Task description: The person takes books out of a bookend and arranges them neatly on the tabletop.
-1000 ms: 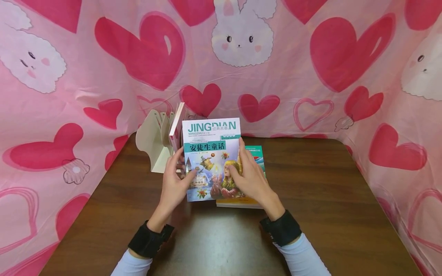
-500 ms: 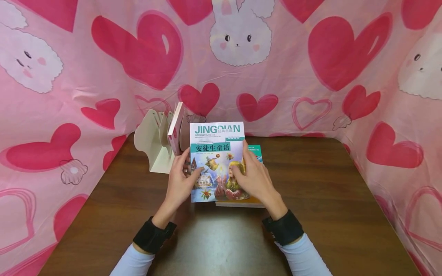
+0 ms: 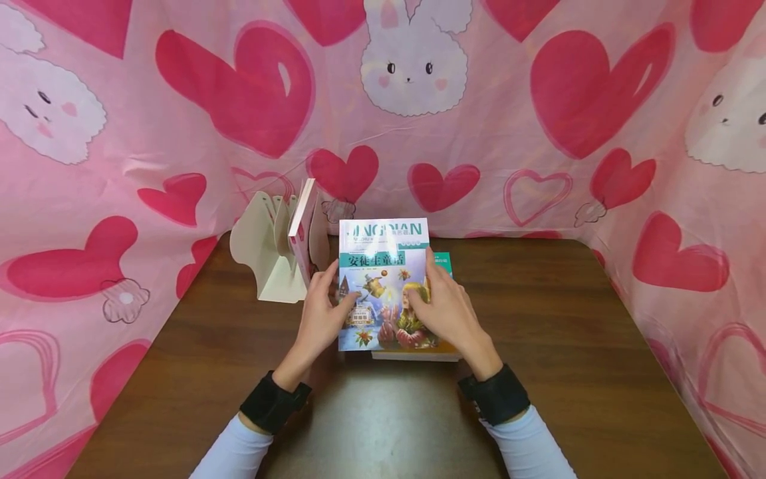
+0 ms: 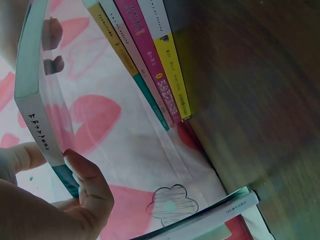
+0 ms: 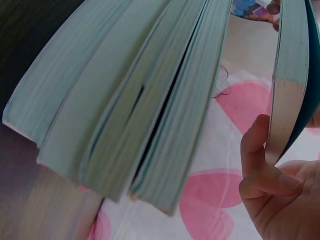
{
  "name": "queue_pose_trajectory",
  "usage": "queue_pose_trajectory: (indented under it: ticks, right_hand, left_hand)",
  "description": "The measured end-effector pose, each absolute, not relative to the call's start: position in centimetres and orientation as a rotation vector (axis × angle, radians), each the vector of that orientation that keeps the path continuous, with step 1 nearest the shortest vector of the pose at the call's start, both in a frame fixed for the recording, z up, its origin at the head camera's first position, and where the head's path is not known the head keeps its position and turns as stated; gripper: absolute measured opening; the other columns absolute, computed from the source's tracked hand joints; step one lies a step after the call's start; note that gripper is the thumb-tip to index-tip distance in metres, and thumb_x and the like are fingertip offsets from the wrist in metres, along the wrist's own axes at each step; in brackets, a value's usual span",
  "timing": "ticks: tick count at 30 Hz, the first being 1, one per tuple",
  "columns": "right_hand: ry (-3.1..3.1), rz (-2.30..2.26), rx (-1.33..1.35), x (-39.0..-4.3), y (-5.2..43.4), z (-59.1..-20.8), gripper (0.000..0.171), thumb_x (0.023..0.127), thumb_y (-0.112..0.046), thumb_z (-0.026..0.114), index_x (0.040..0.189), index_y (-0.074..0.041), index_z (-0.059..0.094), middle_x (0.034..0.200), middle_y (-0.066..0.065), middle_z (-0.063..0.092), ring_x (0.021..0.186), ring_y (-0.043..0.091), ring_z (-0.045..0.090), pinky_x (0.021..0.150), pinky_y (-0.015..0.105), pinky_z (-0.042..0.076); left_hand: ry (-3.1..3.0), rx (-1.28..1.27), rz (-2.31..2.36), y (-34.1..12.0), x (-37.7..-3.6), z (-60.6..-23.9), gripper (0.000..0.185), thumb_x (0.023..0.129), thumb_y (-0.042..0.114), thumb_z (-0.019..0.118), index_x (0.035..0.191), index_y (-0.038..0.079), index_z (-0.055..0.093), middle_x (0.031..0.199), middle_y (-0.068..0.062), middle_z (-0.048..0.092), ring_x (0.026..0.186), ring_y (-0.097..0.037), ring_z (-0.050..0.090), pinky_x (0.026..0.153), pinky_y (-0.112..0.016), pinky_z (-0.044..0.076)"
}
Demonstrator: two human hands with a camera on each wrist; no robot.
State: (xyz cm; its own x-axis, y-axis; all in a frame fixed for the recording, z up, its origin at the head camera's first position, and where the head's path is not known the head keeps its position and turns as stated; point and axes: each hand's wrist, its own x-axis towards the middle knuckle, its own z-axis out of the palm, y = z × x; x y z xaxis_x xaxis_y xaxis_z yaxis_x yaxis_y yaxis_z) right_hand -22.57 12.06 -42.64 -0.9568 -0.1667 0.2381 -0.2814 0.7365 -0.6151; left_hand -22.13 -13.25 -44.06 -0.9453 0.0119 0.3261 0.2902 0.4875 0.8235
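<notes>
Both hands grip a paperback book (image 3: 383,256) with a white and teal cover showing Chinese characters and a blonde figure. My left hand (image 3: 320,313) holds its left edge, thumb on the front cover. On the opposite edge is my right hand (image 3: 455,309), thumb likewise on the cover and fingers behind. The wrist views show the held book's spine (image 4: 37,127) and page edges (image 5: 290,60), raised apart from a stack of books (image 4: 152,57). In the head view the held book overlaps most of that stack, leaving its lower edge and a teal corner visible.
A cream book stand (image 3: 263,249) with upright dividers is at the back left of the brown wooden table (image 3: 556,359). One pink book (image 3: 304,229) stands upright in it. Pink fabric (image 3: 497,133) with hearts and rabbits hangs behind and on both sides.
The held book has moved right and slightly down in the head view, away from the stand and further over the stack. My left hand moved right with it; the right hand shifted slightly.
</notes>
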Motion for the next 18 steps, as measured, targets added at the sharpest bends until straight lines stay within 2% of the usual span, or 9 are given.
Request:
queue_pose_trajectory:
  ticks: [6, 13, 18]
  right_hand:
    - [-2.787, 1.027, 0.346, -22.6, 12.5, -42.7, 0.091, 0.099, -0.042, 0.065, 0.169, -0.008, 0.017, 0.159, 0.021, 0.045, 0.116, 0.038, 0.065, 0.093, 0.059, 0.056]
    - [-2.814, 0.947, 0.304, -22.7, 12.8, -42.8, 0.091, 0.098, -0.045, 0.061, 0.169, -0.008, 0.018, 0.154, 0.021, 0.051, 0.095, 0.035, 0.069, 0.078, 0.053, 0.056]
    - [-2.847, 0.903, 0.275, -22.8, 13.2, -43.0, 0.093, 0.097, -0.046, 0.063, 0.168, -0.005, 0.019, 0.151, 0.023, 0.053, 0.113, 0.041, 0.067, 0.086, 0.059, 0.056]
  left_hand:
    - [-2.496, -0.27, -1.45, -12.8, -22.5, -44.4, 0.072, 0.096, 0.013, 0.075, 0.158, -0.003, 0.041, 0.121, -0.019, 0.054, 0.095, -0.029, 0.051, 0.076, -0.039, 0.041]
    - [-2.528, -0.28, -1.431, -12.3, -22.9, -44.8, 0.074, 0.096, 0.014, 0.073, 0.159, -0.004, 0.039, 0.12, -0.019, 0.052, 0.091, -0.027, 0.049, 0.074, -0.038, 0.039]
    - [-2.545, -0.284, -1.431, -11.7, -23.1, -44.9, 0.073, 0.096, 0.013, 0.073, 0.158, -0.005, 0.04, 0.12, -0.02, 0.052, 0.091, -0.029, 0.048, 0.074, -0.038, 0.038]
